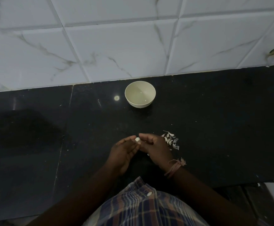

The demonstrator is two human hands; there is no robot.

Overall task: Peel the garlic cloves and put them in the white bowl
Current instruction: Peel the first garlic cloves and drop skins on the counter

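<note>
Small pale garlic clove (23,139) pinched between fingertips; white bowl (140,94) upright.

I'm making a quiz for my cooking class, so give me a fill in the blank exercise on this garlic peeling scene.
1. The garlic clove is held between both ____.
2. The white bowl stands on the black counter and looks ____ inside.
3. The pile of garlic skins lies beside the ____ hand.
4. A thread band circles the right ____.

Missing words: hands; empty; right; wrist
</note>
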